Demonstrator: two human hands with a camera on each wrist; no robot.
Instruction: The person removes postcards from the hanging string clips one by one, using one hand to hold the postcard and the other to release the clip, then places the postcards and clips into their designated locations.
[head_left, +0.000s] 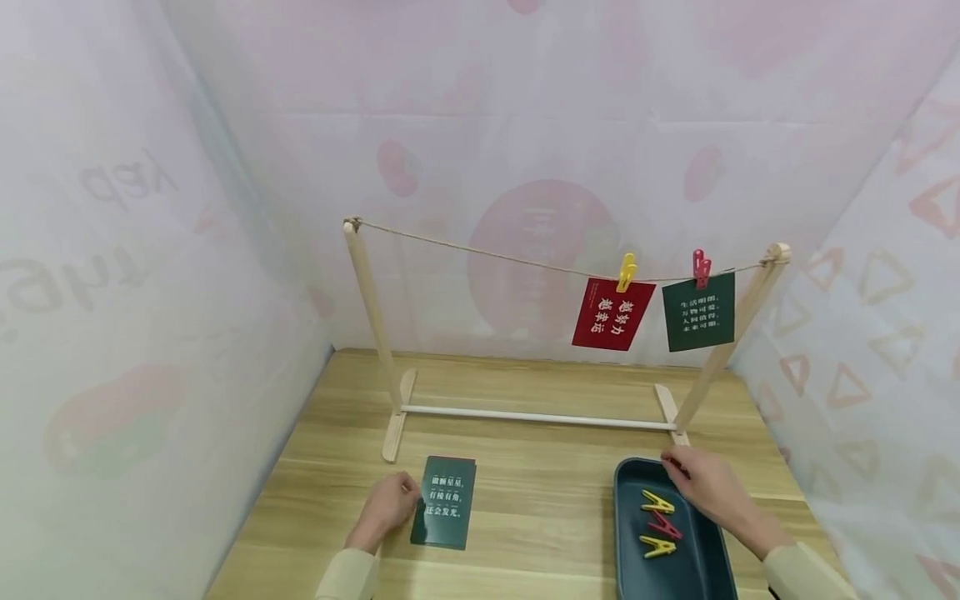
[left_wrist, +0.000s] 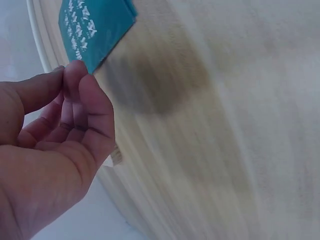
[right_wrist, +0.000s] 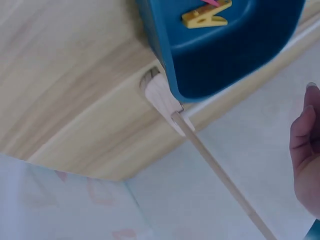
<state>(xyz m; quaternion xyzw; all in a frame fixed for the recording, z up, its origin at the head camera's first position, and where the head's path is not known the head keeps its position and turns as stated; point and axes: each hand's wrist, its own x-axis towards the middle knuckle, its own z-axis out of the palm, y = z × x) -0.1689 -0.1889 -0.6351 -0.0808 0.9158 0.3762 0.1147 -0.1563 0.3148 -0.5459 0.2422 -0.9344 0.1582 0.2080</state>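
Note:
My left hand [head_left: 390, 504] rests beside the left edge of a small stack of cards [head_left: 444, 503]; the top one is dark green with white writing. In the left wrist view the left hand [left_wrist: 65, 120] has loosely curled fingers, with no object visible between them, close to the green card [left_wrist: 95, 30]. My right hand [head_left: 705, 483] hovers over the far right rim of a dark blue tray [head_left: 667, 579], fingers loosely bent and holding nothing. Inside the tray lie two yellow clothespins [head_left: 658, 547] and a red clothespin [head_left: 664, 525].
Behind the cards stands a wooden frame [head_left: 375, 317] with a sagging string [head_left: 480, 252]. A yellow clothespin [head_left: 627, 272] holds a red card [head_left: 613, 315] on it; a red clothespin [head_left: 701, 268] holds a green card [head_left: 699, 313]. Printed cloth walls enclose the wooden table [head_left: 540, 500].

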